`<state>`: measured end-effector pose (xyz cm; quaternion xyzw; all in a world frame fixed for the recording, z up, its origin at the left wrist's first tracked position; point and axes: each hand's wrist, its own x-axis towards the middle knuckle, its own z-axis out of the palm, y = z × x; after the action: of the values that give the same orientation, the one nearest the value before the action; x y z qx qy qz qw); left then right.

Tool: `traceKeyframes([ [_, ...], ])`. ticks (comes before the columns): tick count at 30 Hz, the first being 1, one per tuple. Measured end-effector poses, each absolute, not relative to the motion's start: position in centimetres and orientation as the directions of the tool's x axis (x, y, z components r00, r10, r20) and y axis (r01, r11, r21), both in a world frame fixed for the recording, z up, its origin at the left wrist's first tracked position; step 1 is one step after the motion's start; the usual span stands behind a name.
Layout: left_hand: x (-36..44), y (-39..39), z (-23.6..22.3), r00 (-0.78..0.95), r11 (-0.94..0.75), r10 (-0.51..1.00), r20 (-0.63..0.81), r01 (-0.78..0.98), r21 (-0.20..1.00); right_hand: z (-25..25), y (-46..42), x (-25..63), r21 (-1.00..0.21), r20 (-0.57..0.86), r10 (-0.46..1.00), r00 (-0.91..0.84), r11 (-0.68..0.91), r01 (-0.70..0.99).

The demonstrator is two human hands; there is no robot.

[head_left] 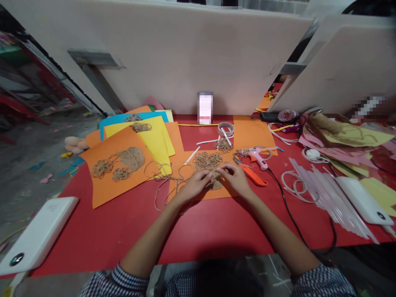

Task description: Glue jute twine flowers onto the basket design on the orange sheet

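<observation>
Over an orange sheet (224,194) at the table's middle, my left hand (198,185) and my right hand (234,178) face each other with fingertips pinched. Between them is a brown jute twine piece (216,183), partly hidden by the fingers, and both hands close on its twine. Just beyond the fingertips lie looped twine flowers (208,160). Loose twine (165,181) trails in loops to the left of my left hand. Beyond my right hand rest a pink glue gun (256,156) and an orange-handled cutter (254,175).
Coloured sheets with twine shapes (131,159) lie left. A tape roll (225,129) and a propped phone (205,108) stand at the back, before a white partition (192,53). Clear glue sticks (332,198) and a black cord (286,210) lie right. White power banks (46,231) flank the table.
</observation>
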<state>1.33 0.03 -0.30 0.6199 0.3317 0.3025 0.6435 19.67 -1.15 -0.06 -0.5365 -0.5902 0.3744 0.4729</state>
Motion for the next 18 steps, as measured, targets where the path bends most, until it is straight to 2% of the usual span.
traceKeyframes([
  [4,1.1,0.1,-0.1,0.580,0.017,0.813,-0.050,0.063,0.998,0.1,-1.2,19.9,-0.925,0.189,0.981,0.030,0.168,0.342],
  [9,1.0,0.1,0.0,0.564,0.002,0.824,-0.048,0.081,0.997,0.5,-1.5,20.0,-0.868,0.245,0.968,-0.045,0.240,0.435],
  [14,1.0,0.1,0.4,0.560,0.008,0.826,-0.058,0.091,0.996,1.3,-1.7,20.1,-0.847,0.286,0.955,-0.072,0.288,0.447],
  [18,1.0,-0.2,0.9,0.610,0.100,0.787,-0.092,0.021,0.995,1.9,-1.8,20.2,-0.841,0.313,0.938,-0.146,0.346,0.416],
])
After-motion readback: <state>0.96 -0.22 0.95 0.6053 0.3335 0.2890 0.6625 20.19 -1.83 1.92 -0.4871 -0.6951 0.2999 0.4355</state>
